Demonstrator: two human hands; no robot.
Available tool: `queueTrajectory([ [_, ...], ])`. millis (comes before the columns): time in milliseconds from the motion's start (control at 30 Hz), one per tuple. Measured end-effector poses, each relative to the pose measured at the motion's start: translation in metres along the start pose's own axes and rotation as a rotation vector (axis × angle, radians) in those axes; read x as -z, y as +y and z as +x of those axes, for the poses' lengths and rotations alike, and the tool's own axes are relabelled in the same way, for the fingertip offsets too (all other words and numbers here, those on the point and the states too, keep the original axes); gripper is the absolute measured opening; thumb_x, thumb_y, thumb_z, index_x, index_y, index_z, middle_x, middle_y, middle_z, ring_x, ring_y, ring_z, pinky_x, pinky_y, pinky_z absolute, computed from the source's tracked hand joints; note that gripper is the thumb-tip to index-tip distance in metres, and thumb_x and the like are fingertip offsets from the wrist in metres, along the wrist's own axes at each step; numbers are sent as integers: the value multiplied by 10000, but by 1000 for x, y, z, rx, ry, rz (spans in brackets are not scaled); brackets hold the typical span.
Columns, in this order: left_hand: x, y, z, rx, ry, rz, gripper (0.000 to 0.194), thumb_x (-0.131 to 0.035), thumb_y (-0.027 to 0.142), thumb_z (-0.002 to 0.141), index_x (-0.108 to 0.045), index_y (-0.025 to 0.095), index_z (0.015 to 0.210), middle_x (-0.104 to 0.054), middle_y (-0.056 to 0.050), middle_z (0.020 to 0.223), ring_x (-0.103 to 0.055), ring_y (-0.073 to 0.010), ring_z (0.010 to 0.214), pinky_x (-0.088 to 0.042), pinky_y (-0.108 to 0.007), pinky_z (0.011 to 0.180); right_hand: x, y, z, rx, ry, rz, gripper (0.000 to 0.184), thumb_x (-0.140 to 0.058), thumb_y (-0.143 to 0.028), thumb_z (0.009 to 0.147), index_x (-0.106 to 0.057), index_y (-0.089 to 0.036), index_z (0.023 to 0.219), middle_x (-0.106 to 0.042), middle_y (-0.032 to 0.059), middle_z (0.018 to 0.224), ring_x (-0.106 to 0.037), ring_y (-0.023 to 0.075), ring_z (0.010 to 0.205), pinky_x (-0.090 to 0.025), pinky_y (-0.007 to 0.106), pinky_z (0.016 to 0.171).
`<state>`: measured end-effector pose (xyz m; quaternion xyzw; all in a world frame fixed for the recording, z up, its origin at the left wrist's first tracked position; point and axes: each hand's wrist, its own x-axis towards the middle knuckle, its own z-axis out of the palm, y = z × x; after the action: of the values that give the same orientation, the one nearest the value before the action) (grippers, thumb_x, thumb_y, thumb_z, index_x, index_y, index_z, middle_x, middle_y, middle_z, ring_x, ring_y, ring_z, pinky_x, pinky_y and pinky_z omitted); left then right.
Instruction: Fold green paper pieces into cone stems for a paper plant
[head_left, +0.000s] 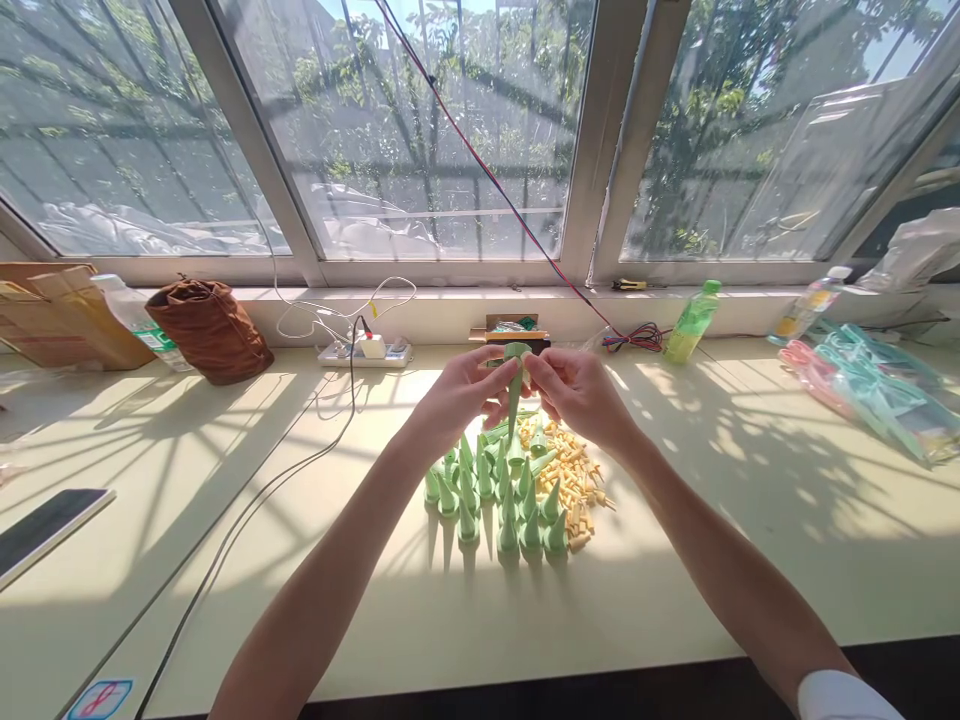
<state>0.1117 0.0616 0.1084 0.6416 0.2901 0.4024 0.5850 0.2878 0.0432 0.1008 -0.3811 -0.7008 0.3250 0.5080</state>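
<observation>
Above the table, my left hand [480, 388] grips a green cone [514, 400], its narrow tip pointing down and its wide end up. My right hand [566, 385] is closed at the wide end of the same cone, fingertips pinched together; whatever small piece they hold is hidden. Below stand several green cones [508, 530] upright in loose rows, with a few others lying behind them. Just to their right lies a pile of small tan plugs [577, 480].
Behind my hands sits a small open box [517, 328]. A power strip [367, 352] with cables lies left, near a brown cloth bag [210, 330]. To the right are a green bottle [691, 322] and plastic-wrapped items [874, 385]. A phone [49, 530] rests far left.
</observation>
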Motion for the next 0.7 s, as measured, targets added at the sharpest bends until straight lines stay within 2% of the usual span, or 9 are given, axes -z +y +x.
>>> queueTrajectory([
  [100,0,1,-1,66,16,-68,453,-722,415,840,-572,239,1230,-628,12,670,-467,-56,445,-300,-154,375,-1,0,-1,14,-10,-34,462,-592,-565,878,-542,-172,640,-452,-58,455,-398,71,415,-292,217,428],
  [300,-3,5,-3,228,47,-141,500,-783,388,787,-608,187,1210,-620,16,612,-463,-42,435,-277,-137,365,-6,5,-3,-11,47,-79,463,-611,-516,868,-502,-173,578,-427,-54,459,-373,70,434,-261,219,439],
  [433,-3,5,-2,285,79,-170,550,-813,355,760,-599,160,1227,-600,24,596,-477,-43,447,-295,-134,376,-8,6,-3,-29,67,-94,453,-628,-491,855,-501,-170,562,-424,-51,457,-372,72,439,-256,219,440],
  [567,-1,4,0,289,55,-210,461,-817,287,760,-647,134,1160,-583,14,621,-526,-56,498,-354,-139,412,-8,6,-4,-29,66,-93,452,-639,-483,847,-493,-171,554,-432,-49,459,-379,75,443,-262,218,439],
  [700,0,1,1,313,85,-240,352,-790,237,789,-660,121,1095,-595,-5,659,-563,-69,535,-413,-151,450,-9,5,-4,-22,49,-92,457,-640,-505,846,-507,-171,564,-456,-42,468,-397,81,446,-279,220,437],
])
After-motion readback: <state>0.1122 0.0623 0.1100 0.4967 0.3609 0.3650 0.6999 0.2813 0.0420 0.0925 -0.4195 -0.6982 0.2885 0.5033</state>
